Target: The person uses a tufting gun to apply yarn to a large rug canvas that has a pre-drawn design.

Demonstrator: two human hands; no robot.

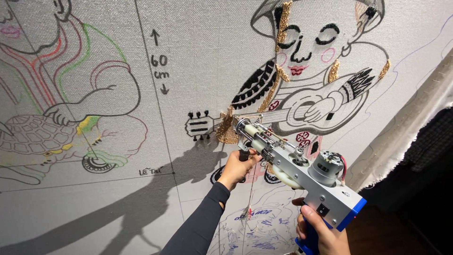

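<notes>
You had one tufting gun in front of you, silver with a blue handle, carried in two hands against one stretched grey cloth. Two drawn figures showed on that cloth: a guitar player at one o'clock and a figure on a turtle at ten o'clock. Your left hand, arm raised in a dark sleeve, had its grip wrapped around the gun's front handle. Your right hand, at five o'clock, gripped the blue rear handle. The gun's nose touched the cloth beside the guitar neck.
</notes>
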